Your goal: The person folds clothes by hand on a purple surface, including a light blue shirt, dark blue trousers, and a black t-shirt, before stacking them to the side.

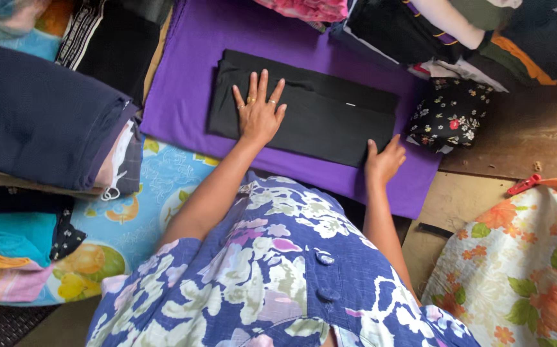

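A folded black cloth (310, 115) lies on a purple cloth (188, 77), just ahead of the person. The left hand (259, 112) rests flat on the black cloth's left part, fingers spread, gripping nothing. The right hand (384, 160) sits at the cloth's near right edge, fingers loosely open and touching the fold; whether it pinches the edge cannot be told. Left of the purple cloth lies a dark navy bundle (40, 115) over a blue patterned sheet (137, 218). A black floral bundle (452, 115) sits just right of the black cloth, near a stack of folded clothes (458, 32). A red clip (526, 185) lies on the wooden floor (522, 135), beside an orange-flowered sheet (522, 263).
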